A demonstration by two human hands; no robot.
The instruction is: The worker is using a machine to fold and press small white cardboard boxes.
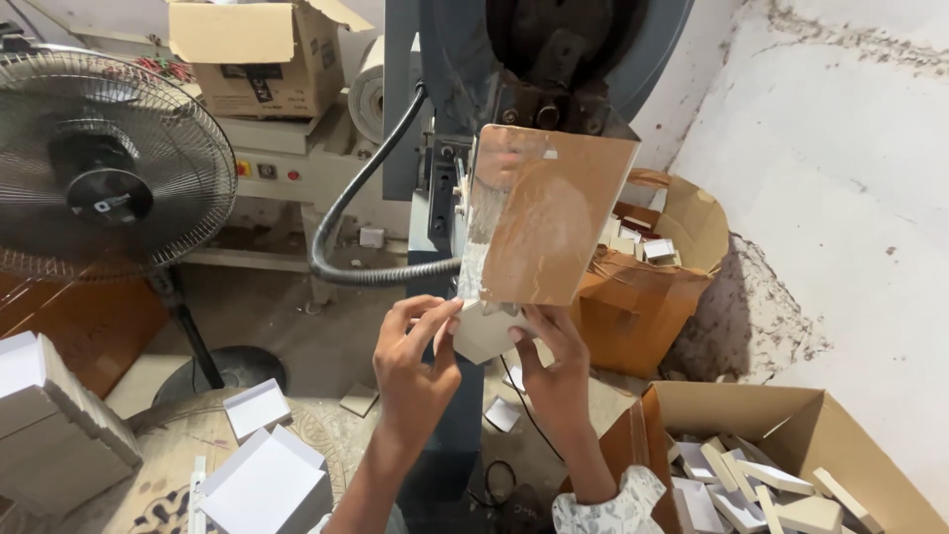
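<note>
**Both hands on a white box at the press**

While we look down past our arms, both our hands meet on a small white box [484,331] held up in front of the grey press [534,59]. Our left hand [415,361] pinches the box's left edge, its fingers [435,314] curled and pressed against the card. Our right hand [556,371] cradles the box from below and the right, its fingers [539,321] closed on it. The box sits just beneath a brown guard plate [554,218] that hangs from the press, its lower edge touching or almost touching the box; we cannot tell which.

A black ribbed hose [346,227] loops from the press down to the left. Farther left stands a fan [104,168], with a stack of white boxes [59,425] near it at the frame's edge. More open white boxes [262,475] lie at lower left. At lower right an open carton [820,425] holds flat white pieces [771,485]. Behind the press a second carton [682,247] holds more pieces. A third carton [257,54] rests on a machine at the back.
</note>
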